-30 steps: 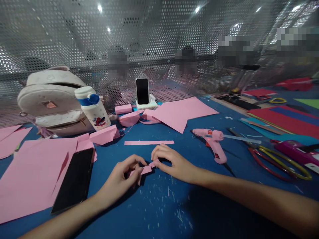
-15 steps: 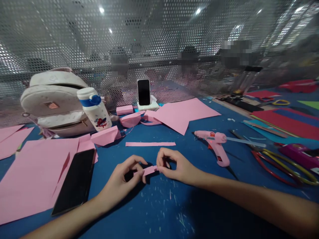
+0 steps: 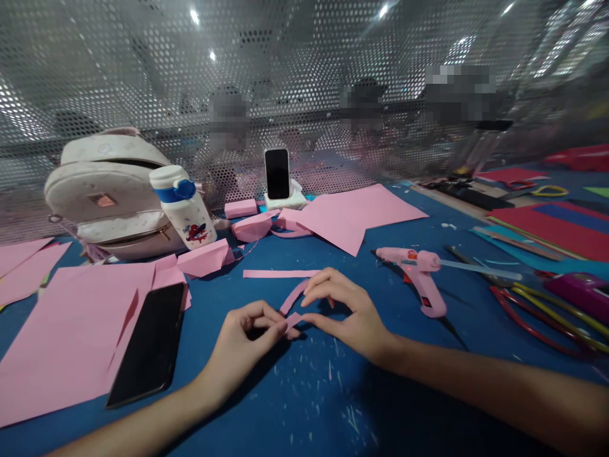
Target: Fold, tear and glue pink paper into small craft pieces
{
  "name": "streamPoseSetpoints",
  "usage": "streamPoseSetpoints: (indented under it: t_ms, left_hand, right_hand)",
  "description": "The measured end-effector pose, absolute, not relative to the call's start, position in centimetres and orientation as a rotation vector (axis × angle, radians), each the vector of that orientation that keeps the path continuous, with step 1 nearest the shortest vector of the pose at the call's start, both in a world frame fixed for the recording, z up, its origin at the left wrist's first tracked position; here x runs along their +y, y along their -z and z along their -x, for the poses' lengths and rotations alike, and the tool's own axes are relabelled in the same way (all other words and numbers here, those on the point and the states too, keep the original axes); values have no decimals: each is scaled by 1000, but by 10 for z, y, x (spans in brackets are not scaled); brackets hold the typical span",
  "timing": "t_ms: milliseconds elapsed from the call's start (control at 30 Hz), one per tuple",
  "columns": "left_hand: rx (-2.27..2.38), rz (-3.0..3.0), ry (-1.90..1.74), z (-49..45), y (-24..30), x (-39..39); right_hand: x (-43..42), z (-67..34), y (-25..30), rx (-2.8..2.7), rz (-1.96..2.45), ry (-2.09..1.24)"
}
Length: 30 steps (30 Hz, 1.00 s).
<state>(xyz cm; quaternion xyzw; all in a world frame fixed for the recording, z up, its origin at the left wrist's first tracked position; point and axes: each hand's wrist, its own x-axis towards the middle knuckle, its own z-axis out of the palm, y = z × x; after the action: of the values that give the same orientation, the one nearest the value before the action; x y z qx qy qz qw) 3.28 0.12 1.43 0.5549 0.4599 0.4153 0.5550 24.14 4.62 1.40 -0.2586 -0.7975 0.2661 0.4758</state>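
Between thumb and fingers, my left hand (image 3: 245, 336) pinches a folded pink paper strip (image 3: 294, 296) just over the blue table. One part of the strip curves up and away, while a short end points toward my right hand (image 3: 354, 314). That hand has its thumb and fingers spread apart; the thumb tip is at the short end and the fingertips are beside the curved part. Whether they press on the paper is hard to tell. Behind both hands lies a flat pink paper strip (image 3: 276, 274), its right end partly covered by my right fingers.
A pink glue gun (image 3: 421, 279) lies to the right, near scissors (image 3: 537, 317). On the left are a black phone (image 3: 150, 343), pink paper sheets (image 3: 61, 343), a bottle (image 3: 188, 212) and a white backpack (image 3: 109, 190). Another phone (image 3: 277, 174) stands at the back.
My right thumb and fingers have spread apart from their pinch on the strip. A curved part of the strip now shows between the hands. The view has shifted slightly.
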Motion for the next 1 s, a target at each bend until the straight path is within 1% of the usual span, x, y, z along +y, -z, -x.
streamPoseSetpoints:
  t_ms: [167,400,667,1000]
  left_hand:
    - [1108,-1235,-1050,-37,-15,-1]
    - [1121,-1250,-1029,-39,-15,-2]
    - [1165,-1257,-1041,-39,-15,-5]
    - [1217,-1406,-1089,-38,-12,-5]
  right_hand:
    - [45,-239,-15,-1988,642,-553]
    - [47,-238,-14,-2029,733,-558]
    - [44,-236,-11,-2011,752,-679]
    - [44,-236,-13,-1991,782,-832]
